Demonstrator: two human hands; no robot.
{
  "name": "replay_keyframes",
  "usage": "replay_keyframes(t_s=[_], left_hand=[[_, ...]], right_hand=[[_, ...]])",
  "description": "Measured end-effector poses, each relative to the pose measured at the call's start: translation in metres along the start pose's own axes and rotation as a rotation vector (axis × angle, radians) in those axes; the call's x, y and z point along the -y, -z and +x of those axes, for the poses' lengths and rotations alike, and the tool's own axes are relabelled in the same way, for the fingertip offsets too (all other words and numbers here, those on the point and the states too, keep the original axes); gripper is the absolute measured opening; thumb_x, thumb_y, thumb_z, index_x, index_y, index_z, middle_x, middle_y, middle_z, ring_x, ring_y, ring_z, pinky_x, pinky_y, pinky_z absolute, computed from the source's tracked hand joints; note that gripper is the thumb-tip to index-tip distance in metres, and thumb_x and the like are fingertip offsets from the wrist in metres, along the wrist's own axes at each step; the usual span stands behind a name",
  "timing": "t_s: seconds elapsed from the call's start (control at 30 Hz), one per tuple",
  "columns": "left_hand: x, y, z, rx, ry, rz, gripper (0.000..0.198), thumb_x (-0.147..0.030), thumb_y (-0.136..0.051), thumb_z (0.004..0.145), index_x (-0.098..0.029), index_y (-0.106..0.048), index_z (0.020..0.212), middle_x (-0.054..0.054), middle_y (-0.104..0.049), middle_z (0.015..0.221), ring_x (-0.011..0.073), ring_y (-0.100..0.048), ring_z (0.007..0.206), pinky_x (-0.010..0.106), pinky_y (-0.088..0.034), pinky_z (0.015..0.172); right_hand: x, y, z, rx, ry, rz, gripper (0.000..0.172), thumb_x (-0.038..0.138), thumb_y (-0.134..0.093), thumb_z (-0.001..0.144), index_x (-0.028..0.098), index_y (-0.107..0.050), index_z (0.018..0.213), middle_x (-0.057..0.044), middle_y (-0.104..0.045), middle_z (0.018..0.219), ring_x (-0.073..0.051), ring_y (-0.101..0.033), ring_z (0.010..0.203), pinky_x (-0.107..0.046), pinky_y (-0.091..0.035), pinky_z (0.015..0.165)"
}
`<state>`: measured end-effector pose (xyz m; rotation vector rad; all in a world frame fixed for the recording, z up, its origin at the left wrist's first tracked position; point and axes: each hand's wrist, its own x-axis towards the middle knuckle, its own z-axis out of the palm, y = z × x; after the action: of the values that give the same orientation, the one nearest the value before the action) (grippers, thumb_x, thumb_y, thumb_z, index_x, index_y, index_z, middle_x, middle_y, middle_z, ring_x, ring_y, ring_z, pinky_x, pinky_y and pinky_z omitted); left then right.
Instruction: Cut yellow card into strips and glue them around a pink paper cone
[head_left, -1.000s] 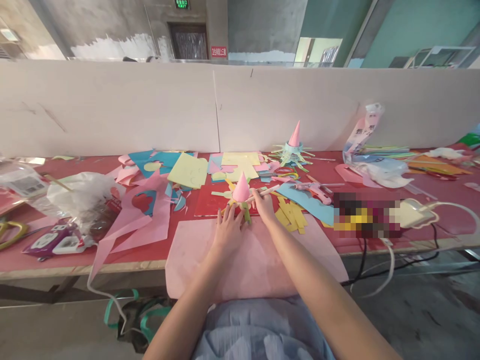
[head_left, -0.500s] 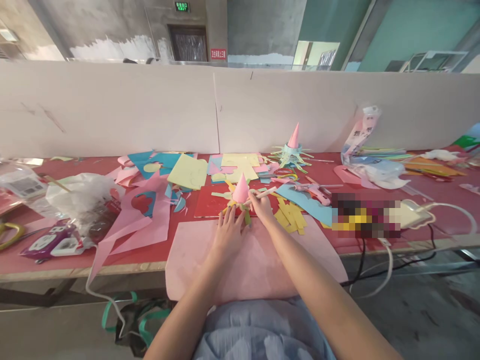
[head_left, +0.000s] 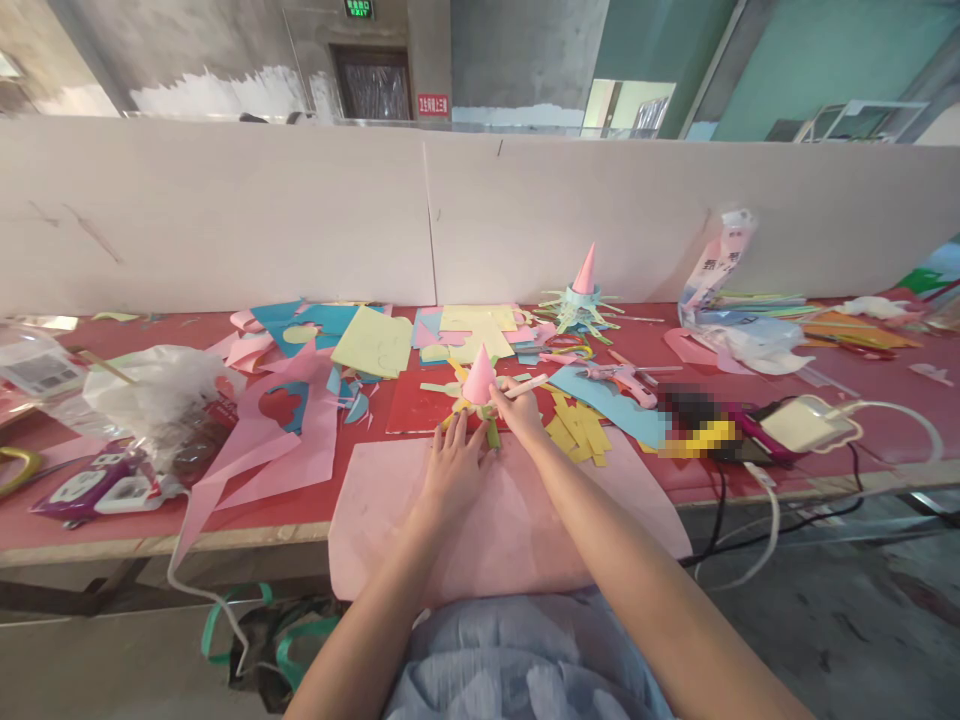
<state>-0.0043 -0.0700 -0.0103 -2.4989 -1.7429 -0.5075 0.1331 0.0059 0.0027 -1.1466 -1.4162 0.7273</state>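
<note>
A pink paper cone (head_left: 480,378) stands on a base with yellow and green paper strips fanning out, over a red board (head_left: 409,408). My left hand (head_left: 456,465) lies with its fingers spread at the near edge of that base, fingertips touching the strips. In my right hand (head_left: 517,412), a slim pale pink pen (head_left: 532,384) is pinched, pointing down toward the foot of the cone. Its tip is too small to make out. Yellow paper strips (head_left: 577,430) lie beside my right hand.
Farther back stands a similar pink-coned paper piece (head_left: 585,290). A pink glue gun (head_left: 626,378) rests on blue paper to the right, near a white power adapter (head_left: 806,425) with cables. Pink paper scraps (head_left: 311,450) and a plastic bag (head_left: 154,400) lie left. A white partition (head_left: 300,220) runs behind.
The view has shifted slightly, so everything sits a little farther left. Both hands keep nearly the same place at the cone, with the pen still in my right hand.
</note>
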Motion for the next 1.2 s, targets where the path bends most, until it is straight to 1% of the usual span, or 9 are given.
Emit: replay_keyframes(t_s=[0.1, 0.3, 0.53, 0.73, 0.93, 1.07, 1.2], left_hand=[[0.0, 0.0, 0.0, 0.004, -0.005, 0.006, 0.048, -0.043, -0.034, 0.089, -0.027, -0.038, 0.134, 0.01, -0.028, 0.146, 0.0251, -0.026, 0.134, 0.048, -0.021, 0.107], [0.0, 0.001, 0.0, 0.012, -0.008, 0.006, 0.048, -0.042, -0.035, 0.089, -0.027, -0.037, 0.134, 0.01, -0.028, 0.146, 0.0245, -0.025, 0.134, 0.047, -0.02, 0.108], [0.0, 0.002, 0.0, 0.021, -0.001, 0.016, 0.048, -0.043, -0.032, 0.089, -0.027, -0.037, 0.135, 0.011, -0.029, 0.145, 0.0251, -0.025, 0.134, 0.047, -0.021, 0.108], [0.0, 0.002, -0.001, 0.015, -0.006, 0.008, 0.049, -0.043, -0.031, 0.09, -0.028, -0.036, 0.135, 0.011, -0.028, 0.146, 0.0244, -0.025, 0.134, 0.047, -0.021, 0.108], [0.0, 0.003, 0.0, 0.026, -0.008, 0.01, 0.051, -0.043, -0.032, 0.089, -0.028, -0.031, 0.138, 0.01, -0.028, 0.146, 0.0249, -0.025, 0.134, 0.047, -0.021, 0.108], [0.0, 0.003, 0.0, 0.026, -0.003, 0.006, 0.05, -0.044, -0.032, 0.089, -0.028, -0.035, 0.136, 0.01, -0.029, 0.146, 0.0254, -0.025, 0.134, 0.047, -0.021, 0.108], [0.0, 0.002, 0.0, 0.016, -0.004, -0.002, 0.049, -0.044, -0.031, 0.089, -0.028, -0.037, 0.135, 0.009, -0.029, 0.145, 0.0239, -0.026, 0.134, 0.047, -0.021, 0.108]], right_hand=[[0.0, 0.001, 0.001, -0.035, -0.012, -0.031, 0.026, 0.039, -0.05, 0.076, 0.023, -0.039, 0.06, 0.005, -0.048, 0.045, -0.013, -0.053, 0.043, -0.022, -0.044, 0.045], [0.0, 0.001, 0.0, 0.01, -0.016, -0.027, 0.028, 0.042, -0.048, 0.078, 0.024, -0.038, 0.06, 0.007, -0.04, 0.039, -0.013, -0.051, 0.04, -0.022, -0.043, 0.044], [-0.001, 0.002, -0.001, 0.009, -0.009, -0.02, 0.027, 0.043, -0.048, 0.079, 0.023, -0.042, 0.063, 0.006, -0.044, 0.042, -0.013, -0.053, 0.042, -0.022, -0.044, 0.046], [-0.007, 0.001, 0.003, -0.052, -0.069, 0.066, 0.025, 0.044, -0.05, 0.077, 0.023, -0.043, 0.066, 0.004, -0.052, 0.054, -0.012, -0.055, 0.046, -0.022, -0.046, 0.045], [-0.009, 0.002, 0.003, -0.091, -0.042, -0.005, 0.028, 0.044, -0.05, 0.078, 0.023, -0.04, 0.064, 0.004, -0.048, 0.053, -0.012, -0.055, 0.049, -0.022, -0.047, 0.048], [-0.005, 0.001, 0.001, -0.064, -0.052, 0.018, 0.029, 0.047, -0.05, 0.078, 0.023, -0.04, 0.064, 0.004, -0.048, 0.052, -0.012, -0.054, 0.045, -0.023, -0.047, 0.046], [0.0, 0.002, -0.001, -0.095, -0.039, 0.034, 0.03, 0.045, -0.049, 0.078, 0.023, -0.038, 0.062, 0.005, -0.047, 0.052, -0.012, -0.054, 0.046, -0.022, -0.047, 0.046]])
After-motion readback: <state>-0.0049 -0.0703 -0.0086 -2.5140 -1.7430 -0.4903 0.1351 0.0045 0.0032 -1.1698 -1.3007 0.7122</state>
